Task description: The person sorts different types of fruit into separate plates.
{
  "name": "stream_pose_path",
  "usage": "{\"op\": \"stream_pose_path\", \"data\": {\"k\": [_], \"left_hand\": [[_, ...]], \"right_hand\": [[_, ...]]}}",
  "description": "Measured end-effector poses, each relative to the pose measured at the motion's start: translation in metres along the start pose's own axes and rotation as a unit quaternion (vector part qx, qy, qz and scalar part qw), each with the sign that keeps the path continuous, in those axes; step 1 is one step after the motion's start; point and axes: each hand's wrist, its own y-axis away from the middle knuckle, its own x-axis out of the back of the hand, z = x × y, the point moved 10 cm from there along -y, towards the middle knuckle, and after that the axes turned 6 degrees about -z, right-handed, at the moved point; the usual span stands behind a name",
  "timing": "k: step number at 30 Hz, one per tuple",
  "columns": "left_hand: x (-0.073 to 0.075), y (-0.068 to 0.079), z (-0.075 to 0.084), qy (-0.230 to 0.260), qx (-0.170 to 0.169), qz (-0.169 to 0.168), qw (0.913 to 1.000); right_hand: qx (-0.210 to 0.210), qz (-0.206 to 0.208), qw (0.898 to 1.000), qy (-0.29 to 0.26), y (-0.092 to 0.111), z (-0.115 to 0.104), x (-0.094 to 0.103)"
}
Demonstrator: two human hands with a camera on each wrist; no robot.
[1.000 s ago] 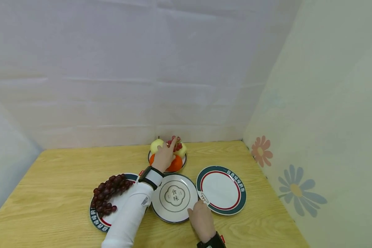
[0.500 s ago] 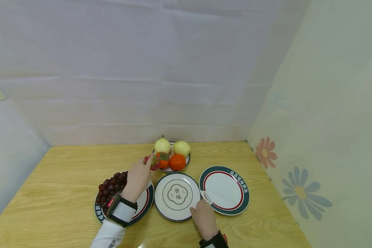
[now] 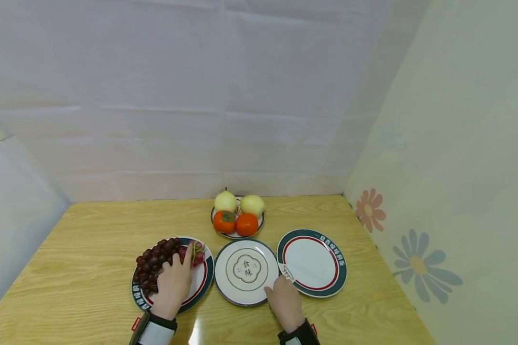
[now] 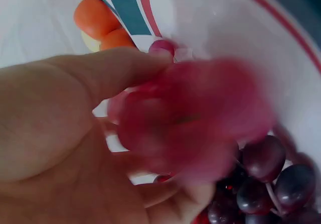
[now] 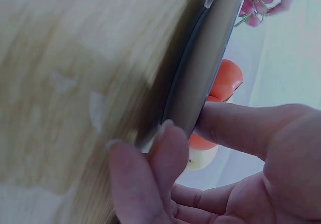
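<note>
My left hand (image 3: 172, 282) holds a small bunch of red grapes (image 3: 198, 255) by thumb and fingers over the left plate (image 3: 198, 282), which has a teal rim. The held bunch is blurred in the left wrist view, with dark grapes (image 4: 263, 158) close below it. Those dark purple grapes cover the plate's left side. Whether the red bunch touches the plate I cannot tell. My right hand (image 3: 284, 303) pinches the near right rim of the middle plate (image 3: 246, 293), thumb on top. From the right wrist view, fingertips (image 5: 170, 141) sit at the plate's edge.
Behind the middle plate, a small plate (image 3: 262, 223) carries two yellow-green pears (image 3: 252, 205) and two orange persimmons (image 3: 246, 224). On the right lies another teal-rimmed plate (image 3: 311, 263) with bare white centre. The wooden table (image 3: 90, 249) meets a covered wall at the back.
My left hand has taken the red grapes off the small fruit plate and brought them left and nearer, over the left plate. My right hand has stayed at the middle plate's rim.
</note>
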Motion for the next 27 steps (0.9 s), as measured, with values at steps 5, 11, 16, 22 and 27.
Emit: {"op": "stream_pose_path", "data": {"k": [5, 11, 16, 22, 27], "left_hand": [[0.000, 0.006, -0.003, -0.005, 0.008, -0.009, 0.9999], [0.031, 0.021, 0.016, -0.013, -0.036, 0.144, 0.9888], [0.022, 0.029, 0.047, 0.018, -0.048, 0.144, 0.9883], [-0.018, 0.029, 0.061, 0.050, 0.013, 0.038, 0.9979], [-0.031, 0.028, 0.065, 0.059, 0.029, 0.024, 0.9975]], "right_hand": [[0.002, 0.000, 1.000, -0.001, 0.000, -0.001, -0.001], [0.007, 0.009, 1.000, 0.010, 0.001, -0.003, 0.002], [0.031, 0.066, 0.996, 0.042, 0.001, -0.015, 0.024], [0.136, 0.117, 0.980, 0.081, -0.019, -0.065, 0.072], [0.240, 0.139, 0.954, 0.110, -0.059, -0.110, 0.082]]}}
